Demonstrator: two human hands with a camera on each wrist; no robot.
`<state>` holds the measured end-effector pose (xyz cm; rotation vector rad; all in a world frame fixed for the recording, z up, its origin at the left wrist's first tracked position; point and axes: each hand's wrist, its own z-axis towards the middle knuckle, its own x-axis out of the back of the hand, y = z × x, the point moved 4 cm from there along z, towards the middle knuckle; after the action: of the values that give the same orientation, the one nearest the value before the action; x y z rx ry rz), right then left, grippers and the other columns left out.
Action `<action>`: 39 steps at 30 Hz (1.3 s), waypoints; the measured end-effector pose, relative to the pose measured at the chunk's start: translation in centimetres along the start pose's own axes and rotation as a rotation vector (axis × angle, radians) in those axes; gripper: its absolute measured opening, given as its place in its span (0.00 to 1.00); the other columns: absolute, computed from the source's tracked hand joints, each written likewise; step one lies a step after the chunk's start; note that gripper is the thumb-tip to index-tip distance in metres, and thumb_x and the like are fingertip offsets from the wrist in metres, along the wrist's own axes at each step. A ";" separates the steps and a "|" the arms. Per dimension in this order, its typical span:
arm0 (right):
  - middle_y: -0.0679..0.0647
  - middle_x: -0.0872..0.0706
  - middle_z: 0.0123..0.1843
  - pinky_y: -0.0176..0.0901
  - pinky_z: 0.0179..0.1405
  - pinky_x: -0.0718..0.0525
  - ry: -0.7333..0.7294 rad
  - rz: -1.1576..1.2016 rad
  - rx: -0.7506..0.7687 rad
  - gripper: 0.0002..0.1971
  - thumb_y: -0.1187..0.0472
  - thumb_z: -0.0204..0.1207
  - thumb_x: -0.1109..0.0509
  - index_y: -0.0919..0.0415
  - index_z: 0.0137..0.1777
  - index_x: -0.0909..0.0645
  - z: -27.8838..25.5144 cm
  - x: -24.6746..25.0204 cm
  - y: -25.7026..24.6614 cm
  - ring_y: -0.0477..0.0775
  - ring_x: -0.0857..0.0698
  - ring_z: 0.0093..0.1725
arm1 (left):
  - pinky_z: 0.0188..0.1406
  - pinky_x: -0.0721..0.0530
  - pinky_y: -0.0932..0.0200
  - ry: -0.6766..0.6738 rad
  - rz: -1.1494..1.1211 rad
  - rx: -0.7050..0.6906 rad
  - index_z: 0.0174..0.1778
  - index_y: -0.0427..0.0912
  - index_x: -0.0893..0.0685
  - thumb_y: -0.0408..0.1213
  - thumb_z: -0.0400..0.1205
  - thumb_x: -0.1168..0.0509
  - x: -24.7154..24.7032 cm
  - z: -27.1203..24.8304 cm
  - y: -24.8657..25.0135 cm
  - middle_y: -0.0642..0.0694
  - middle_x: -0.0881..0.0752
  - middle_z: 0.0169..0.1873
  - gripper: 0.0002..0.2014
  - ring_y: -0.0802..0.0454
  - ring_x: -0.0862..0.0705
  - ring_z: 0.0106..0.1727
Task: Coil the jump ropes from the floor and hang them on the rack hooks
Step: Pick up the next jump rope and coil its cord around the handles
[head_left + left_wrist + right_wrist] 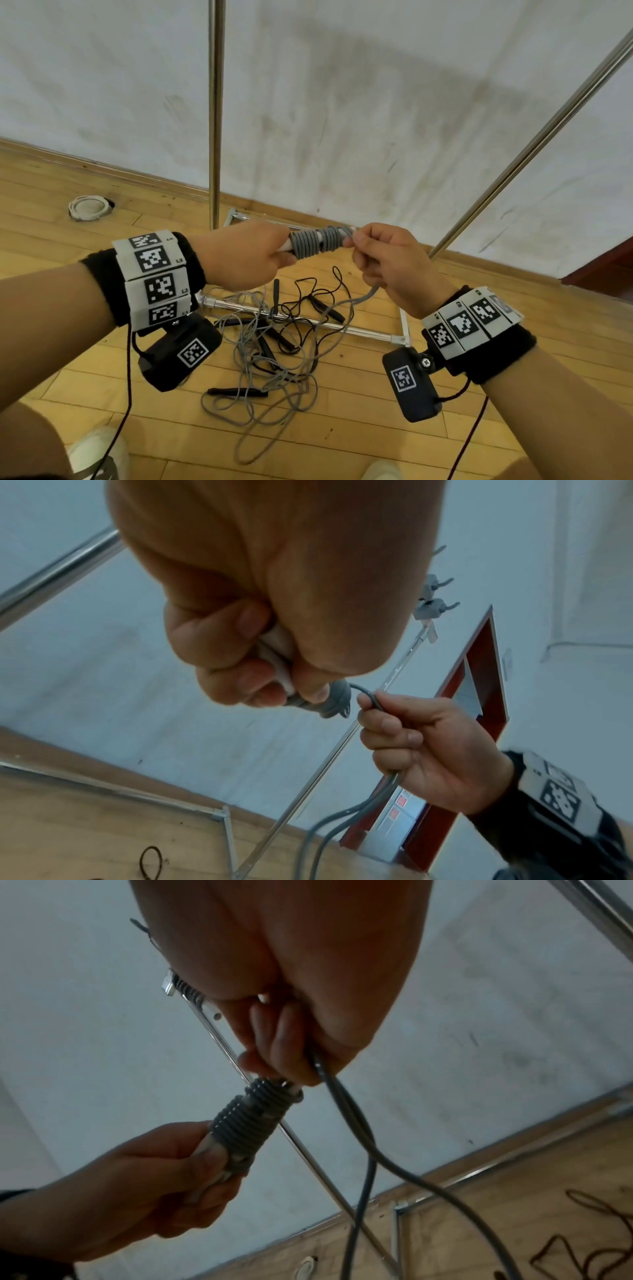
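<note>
My left hand [255, 255] grips the white handles [214, 1146] of a grey jump rope, held level at chest height. Grey cord is wound in tight turns around the handles, forming a coil [318, 241] [255, 1122]. My right hand [380, 260] pinches the grey cord [334, 1091] right at the coil's end, and the loose cord [346, 815] hangs from that hand to the floor. A tangle of grey and black jump ropes [274, 346] lies on the wooden floor below my hands. Grey rack hooks [436, 599] show high on the rack in the left wrist view.
The metal rack stands against the white wall, with one upright pole [216, 113], a slanted pole [534, 144] and a base frame [363, 330] on the floor. A white round fitting [89, 207] sits in the floor at left. My shoes [97, 452] show at the bottom edge.
</note>
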<state>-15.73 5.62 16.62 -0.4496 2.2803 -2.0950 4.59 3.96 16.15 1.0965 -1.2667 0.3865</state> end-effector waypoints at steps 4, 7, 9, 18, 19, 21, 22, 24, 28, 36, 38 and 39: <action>0.59 0.13 0.39 0.39 0.29 0.21 -0.123 0.141 0.032 0.12 0.70 0.87 0.46 0.70 0.60 0.21 -0.8 -1.2 0.1 0.48 0.22 0.30 | 0.28 0.30 0.62 0.095 -0.062 -0.013 0.37 0.56 0.31 0.44 0.88 0.40 0.9 -0.2 0.1 0.51 0.20 0.33 0.13 0.57 0.23 0.29; 0.60 0.10 0.41 0.39 0.34 0.15 -0.131 0.133 0.028 0.11 0.66 0.86 0.42 0.67 0.58 0.18 -1.1 -1.2 0.8 0.49 0.15 0.33 | 0.25 0.32 0.68 0.094 -0.096 -0.042 0.37 0.57 0.29 0.43 0.87 0.40 1.0 -0.6 0.3 0.52 0.20 0.31 0.12 0.60 0.23 0.28; 0.61 0.10 0.40 0.39 0.32 0.15 -0.126 0.158 0.003 0.13 0.58 0.83 0.38 0.66 0.55 0.16 -1.2 -1.2 1.3 0.50 0.14 0.32 | 0.28 0.29 0.66 0.084 -0.142 -0.057 0.37 0.56 0.28 0.43 0.87 0.40 1.1 -0.7 0.4 0.52 0.19 0.31 0.12 0.60 0.23 0.28; 0.53 0.18 0.32 0.36 0.25 0.29 -0.207 -0.042 0.025 0.17 0.45 0.81 0.35 0.54 0.48 0.09 -0.7 -1.2 2.9 0.46 0.28 0.25 | 0.31 0.19 0.56 -0.042 -0.305 -0.075 0.44 0.45 0.22 0.41 0.87 0.39 1.4 -1.6 0.2 0.53 0.19 0.27 0.07 0.58 0.21 0.27; 0.52 0.17 0.35 0.36 0.29 0.27 -0.250 -0.038 0.033 0.14 0.49 0.83 0.35 0.53 0.51 0.10 -0.7 -1.3 2.9 0.47 0.28 0.28 | 0.32 0.18 0.55 -0.054 -0.317 -0.071 0.46 0.43 0.22 0.41 0.87 0.39 1.4 -1.7 0.2 0.52 0.19 0.27 0.07 0.57 0.21 0.28; 0.51 0.16 0.40 0.39 0.37 0.26 -0.328 -0.028 0.057 0.12 0.60 0.82 0.36 0.50 0.51 0.10 -0.8 -1.3 2.8 0.46 0.27 0.32 | 0.32 0.18 0.56 -0.084 -0.346 -0.077 0.49 0.41 0.21 0.41 0.87 0.39 1.3 -1.8 0.3 0.53 0.19 0.26 0.08 0.57 0.21 0.28; 0.51 0.17 0.41 0.40 0.39 0.27 -0.348 -0.028 0.064 0.14 0.64 0.80 0.38 0.49 0.53 0.11 -0.8 -1.3 2.7 0.46 0.27 0.33 | 0.31 0.19 0.58 -0.103 -0.357 -0.084 0.50 0.41 0.21 0.41 0.87 0.39 1.2 -1.9 0.4 0.54 0.19 0.26 0.07 0.58 0.20 0.28; 0.50 0.16 0.40 0.40 0.38 0.27 -0.351 -0.036 0.080 0.15 0.68 0.80 0.38 0.55 0.60 0.15 -0.9 -1.1 2.6 0.48 0.27 0.35 | 0.30 0.21 0.63 -0.142 -0.367 -0.101 0.50 0.46 0.22 0.42 0.87 0.40 1.1 -2.0 0.8 0.56 0.18 0.26 0.05 0.59 0.20 0.27; 0.54 0.09 0.39 0.35 0.31 0.23 -0.278 -0.043 0.055 0.08 0.65 0.77 0.31 0.59 0.53 0.13 -0.9 -0.1 2.2 0.46 0.21 0.31 | 0.29 0.22 0.68 -0.194 -0.375 -0.138 0.47 0.51 0.24 0.42 0.88 0.40 1.2 -2.3 1.4 0.57 0.17 0.26 0.04 0.62 0.20 0.26; 0.56 0.13 0.33 0.53 0.36 0.15 -0.226 -0.930 0.159 0.07 0.61 0.77 0.26 0.57 0.37 0.15 -0.4 1.3 2.6 0.56 0.15 0.34 | 0.29 0.23 0.69 -0.297 -0.258 -0.167 0.42 0.47 0.23 0.43 0.87 0.38 0.1 -2.5 2.0 0.59 0.18 0.26 0.09 0.64 0.22 0.25; 0.50 0.17 0.32 0.47 0.36 0.22 -0.227 -0.986 0.129 0.11 0.62 0.74 0.23 0.53 0.33 0.21 0.0 1.3 2.8 0.52 0.20 0.35 | 0.28 0.24 0.69 -0.331 -0.201 -0.169 0.42 0.48 0.23 0.45 0.87 0.38 -0.3 -2.5 2.1 0.58 0.19 0.27 0.09 0.64 0.23 0.26; 0.47 0.20 0.31 0.44 0.35 0.25 -0.204 -0.970 0.099 0.15 0.62 0.72 0.21 0.51 0.32 0.24 0.2 1.4 2.8 0.49 0.23 0.34 | 0.29 0.25 0.69 -0.342 -0.160 -0.170 0.42 0.49 0.24 0.46 0.87 0.39 -0.5 -2.6 2.1 0.56 0.19 0.28 0.09 0.64 0.23 0.26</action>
<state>-17.60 5.29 14.10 -1.9623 2.0005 -2.2617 4.27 7.23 16.87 1.1396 -1.4688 -0.0335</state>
